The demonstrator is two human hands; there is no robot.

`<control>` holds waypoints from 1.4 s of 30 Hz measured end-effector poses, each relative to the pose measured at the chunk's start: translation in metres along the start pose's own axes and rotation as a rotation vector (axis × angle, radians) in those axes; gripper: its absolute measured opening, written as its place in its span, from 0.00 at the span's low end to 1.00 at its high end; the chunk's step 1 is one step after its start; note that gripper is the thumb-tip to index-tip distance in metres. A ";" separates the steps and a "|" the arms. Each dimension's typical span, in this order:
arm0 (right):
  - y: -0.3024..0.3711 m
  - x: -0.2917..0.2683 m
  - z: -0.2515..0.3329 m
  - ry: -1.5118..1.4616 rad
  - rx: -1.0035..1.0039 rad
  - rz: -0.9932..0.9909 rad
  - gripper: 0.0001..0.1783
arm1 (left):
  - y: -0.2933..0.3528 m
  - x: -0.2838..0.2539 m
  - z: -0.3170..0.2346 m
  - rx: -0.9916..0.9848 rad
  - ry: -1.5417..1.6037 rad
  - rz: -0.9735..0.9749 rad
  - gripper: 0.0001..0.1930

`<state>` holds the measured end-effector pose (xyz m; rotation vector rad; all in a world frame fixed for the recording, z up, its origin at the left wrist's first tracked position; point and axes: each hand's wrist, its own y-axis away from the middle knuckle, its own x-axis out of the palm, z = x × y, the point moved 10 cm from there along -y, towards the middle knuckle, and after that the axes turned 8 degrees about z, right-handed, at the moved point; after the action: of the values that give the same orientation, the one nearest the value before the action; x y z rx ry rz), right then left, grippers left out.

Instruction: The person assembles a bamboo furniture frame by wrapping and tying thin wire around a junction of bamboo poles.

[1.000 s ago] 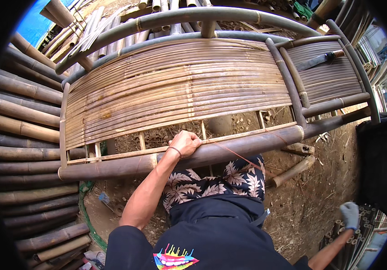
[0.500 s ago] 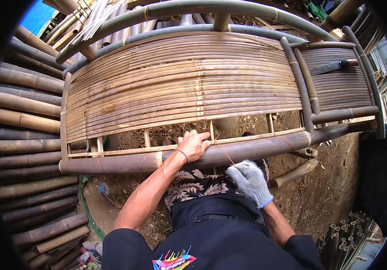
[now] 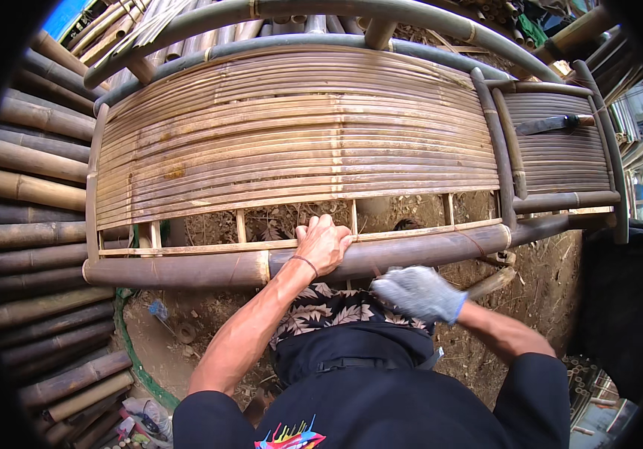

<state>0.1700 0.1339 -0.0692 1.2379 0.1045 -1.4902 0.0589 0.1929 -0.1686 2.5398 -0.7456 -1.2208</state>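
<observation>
My bare left hand, with a thin band at the wrist, curls its fingers over the narrow bamboo strip along the front of a bamboo bench seat. Its heel rests on the thick dark front pole. Just below that pole, my right hand in a grey knit glove is closed and slightly blurred. A thin reddish cord shows between the pole and the glove's fingers. Between the strip and the seat's slats is an open gap crossed by short crosspieces.
A knife with a wooden handle lies on the slatted side section at the right. Bamboo poles are stacked along the left. A curved backrest pole spans the far side. More cut bamboo stands at lower right.
My right hand has shifted slightly left and turned sideways, its elbow swinging outward. Less of the cord shows now. My left hand stays at the same spot on the strip, fingers more curled.
</observation>
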 end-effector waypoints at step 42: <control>0.059 -0.108 0.154 -0.607 -0.276 -0.644 0.11 | 0.208 -0.022 -0.049 0.576 0.661 -0.312 0.27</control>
<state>0.0988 0.0843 0.1078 0.4980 0.3099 -2.2608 0.0135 0.0281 -0.0386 3.3272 -0.6015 -0.1450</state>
